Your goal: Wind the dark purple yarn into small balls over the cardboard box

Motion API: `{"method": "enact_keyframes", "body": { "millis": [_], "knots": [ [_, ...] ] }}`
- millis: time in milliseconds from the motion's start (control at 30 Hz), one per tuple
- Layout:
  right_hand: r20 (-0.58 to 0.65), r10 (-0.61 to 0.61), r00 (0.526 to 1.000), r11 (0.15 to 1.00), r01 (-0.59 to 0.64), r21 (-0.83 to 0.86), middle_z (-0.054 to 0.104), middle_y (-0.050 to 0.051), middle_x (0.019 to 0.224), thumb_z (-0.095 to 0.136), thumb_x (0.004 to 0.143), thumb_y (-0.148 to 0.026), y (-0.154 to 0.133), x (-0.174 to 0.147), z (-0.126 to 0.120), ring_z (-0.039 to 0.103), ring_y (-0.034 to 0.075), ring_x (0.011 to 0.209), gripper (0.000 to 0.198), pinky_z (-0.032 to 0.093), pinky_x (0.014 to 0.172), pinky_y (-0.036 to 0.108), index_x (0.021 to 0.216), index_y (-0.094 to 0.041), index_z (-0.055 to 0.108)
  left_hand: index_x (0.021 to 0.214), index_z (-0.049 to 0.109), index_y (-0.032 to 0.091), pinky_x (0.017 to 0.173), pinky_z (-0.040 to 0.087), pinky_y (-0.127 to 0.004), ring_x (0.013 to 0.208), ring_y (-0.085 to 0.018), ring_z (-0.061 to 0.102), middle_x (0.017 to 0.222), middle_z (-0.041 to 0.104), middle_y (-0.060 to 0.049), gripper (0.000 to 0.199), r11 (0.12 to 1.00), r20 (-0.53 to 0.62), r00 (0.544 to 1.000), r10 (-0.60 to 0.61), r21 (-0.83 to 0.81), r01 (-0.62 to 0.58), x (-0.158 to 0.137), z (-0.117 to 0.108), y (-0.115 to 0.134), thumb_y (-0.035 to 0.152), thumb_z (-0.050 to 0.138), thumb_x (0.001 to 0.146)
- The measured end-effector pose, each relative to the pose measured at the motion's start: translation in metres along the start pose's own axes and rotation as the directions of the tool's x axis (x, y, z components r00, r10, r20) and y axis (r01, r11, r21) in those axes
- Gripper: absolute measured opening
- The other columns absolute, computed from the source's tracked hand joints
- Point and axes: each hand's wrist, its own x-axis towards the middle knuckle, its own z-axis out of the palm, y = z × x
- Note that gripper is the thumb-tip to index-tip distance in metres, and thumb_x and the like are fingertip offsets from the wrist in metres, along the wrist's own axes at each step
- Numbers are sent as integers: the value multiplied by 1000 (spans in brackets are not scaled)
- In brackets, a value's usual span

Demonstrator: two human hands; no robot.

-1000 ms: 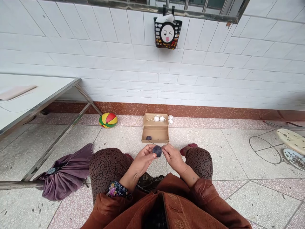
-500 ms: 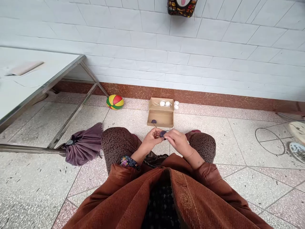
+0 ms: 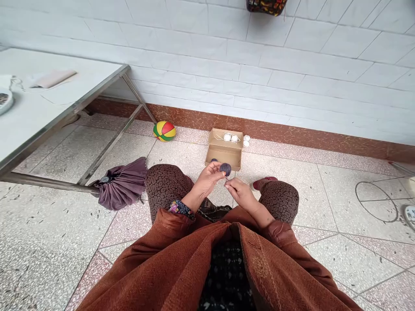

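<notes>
A small dark purple-grey ball of yarn is gripped by the fingers of my left hand, just in front of the cardboard box. Below and to the right, my right hand pinches a strand of yarn that runs down from the ball. Beyond my hands the open cardboard box stands on the floor. Another dark yarn ball lies in it, partly hidden by my left hand. White yarn balls rest in the raised lid, and more white balls sit beside it.
A metal-framed table stands at the left. On the floor are a colourful ball by the wall and a folded purple umbrella beside my left knee. A metal ring stand is at the right. A tiled wall rises behind the box.
My hands have moved apart. The yarn ball now shows more fully in my left hand, while my right hand has drawn down from it with the strand. The whole view has shifted slightly.
</notes>
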Motion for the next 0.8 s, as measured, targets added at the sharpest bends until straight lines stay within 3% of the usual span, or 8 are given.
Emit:
{"method": "enact_keyframes", "body": {
  "millis": [133, 267, 367, 500, 667, 800],
  "knots": [
    [78, -111, 991, 994, 110, 10, 72, 6, 87, 50, 118, -41, -24, 4, -16, 70, 19, 81, 34, 58, 76, 30, 104, -24, 76, 104, 69, 20, 96, 50, -35, 93, -17, 66, 94, 72, 0, 48, 985, -46, 996, 80, 159, -72, 1, -2, -3, 25, 96, 66],
    [-29, -126, 992, 992, 127, 24, 74, 7, 91, 55, 116, -41, -34, 24, -45, 70, 21, 84, 30, 59, 78, 33, 107, -25, 78, 111, 71, 20, 98, 52, -36, 98, -19, 69, 103, 76, -3, 49, 966, 53, 996, 65, 247, -76, -6, 1, 0, 26, 95, 68],
    [-137, -24, 990, 1000, 25, 10, 75, 7, 93, 57, 115, -44, -26, 38, -58, 71, 22, 87, 30, 60, 81, 35, 105, -26, 79, 111, 73, 20, 93, 53, -34, 94, -17, 69, 104, 77, -4, 48, 970, 183, 983, -14, 239, -30, -13, 5, 2, 27, 97, 70],
    [-226, 125, 966, 992, -116, 51, 76, 7, 92, 57, 113, -45, -9, 39, -53, 71, 23, 88, 31, 59, 83, 36, 98, -25, 75, 114, 74, 21, 92, 53, -35, 95, -18, 70, 103, 77, -5, 49, 986, 339, 938, -66, 164, 10, -21, 12, 4, 29, 98, 73],
    [-121, 225, 967, 972, -215, 92, 76, 7, 92, 52, 112, -43, 0, 18, -25, 71, 23, 87, 31, 58, 81, 35, 96, -24, 71, 120, 74, 23, 91, 52, -32, 101, -19, 69, 113, 77, -6, 54, 999, 254, 967, -38, 3, 39, -24, 16, 8, 27, 99, 72],
    [-38, 192, 981, 980, -189, 60, 74, 7, 90, 49, 114, -44, -3, 3, -10, 70, 23, 85, 35, 57, 79, 34, 93, -24, 69, 113, 73, 20, 84, 52, -30, 94, -17, 68, 108, 75, -5, 51, 992, 129, 990, -63, -101, 76, -20, 13, 10, 27, 100, 70]
  ]
}}
